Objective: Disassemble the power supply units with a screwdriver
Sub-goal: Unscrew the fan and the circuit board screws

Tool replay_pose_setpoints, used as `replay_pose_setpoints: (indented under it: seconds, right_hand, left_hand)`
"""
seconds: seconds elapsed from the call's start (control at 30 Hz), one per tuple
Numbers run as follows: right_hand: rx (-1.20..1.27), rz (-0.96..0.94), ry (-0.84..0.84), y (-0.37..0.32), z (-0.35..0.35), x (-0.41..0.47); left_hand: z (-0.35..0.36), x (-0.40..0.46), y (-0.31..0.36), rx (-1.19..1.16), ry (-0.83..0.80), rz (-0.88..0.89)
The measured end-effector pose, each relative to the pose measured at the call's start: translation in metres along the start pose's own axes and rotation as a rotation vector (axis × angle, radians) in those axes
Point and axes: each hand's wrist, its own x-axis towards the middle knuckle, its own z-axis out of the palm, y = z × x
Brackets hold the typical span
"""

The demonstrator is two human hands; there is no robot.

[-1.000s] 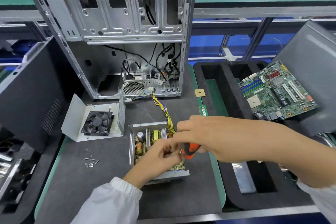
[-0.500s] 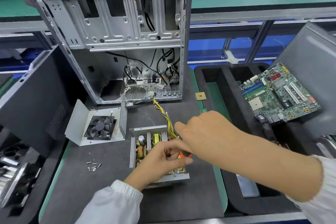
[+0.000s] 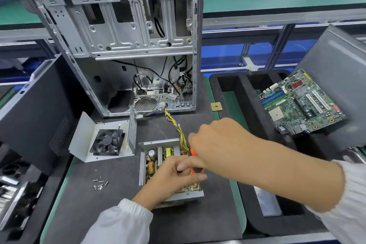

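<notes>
right hand (image 3: 213,144) grips screwdriver (image 3: 195,159) (upright, tip hidden) over power supply (image 3: 170,164).

Honestly, nothing in here is readable. The motherboard (image 3: 301,103) at the right of the frame has silkscreen marks and chip labels, but they're all way too small and blurry to make out. Same for the open power supply unit (image 3: 170,166) at lower centre: its parts may carry print, none of it legible. The computer case (image 3: 122,45) at upper left shows no sticker or brand.
</notes>
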Motion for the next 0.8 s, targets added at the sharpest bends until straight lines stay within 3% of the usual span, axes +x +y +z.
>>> replay_pose_setpoints:
  seconds: [0.1,0.37,0.53,0.8]
  right_hand:
    - [-0.015,-0.045,-0.022,-0.002,0.007,-0.001]
    - [0.243,-0.159,-0.175,0.014,-0.008,-0.010]
    - [-0.002,0.034,-0.015,0.001,-0.006,0.000]
    - [0.108,-0.123,-0.133,0.001,-0.007,-0.008]
  left_hand:
    - [0.002,0.000,0.000,-0.053,0.005,-0.015]
    - [0.000,0.001,-0.008,-0.062,-0.007,0.036]
    - [-0.001,0.000,0.000,-0.032,0.025,0.114]
    - [0.000,0.001,-0.012,-0.047,0.048,0.027]
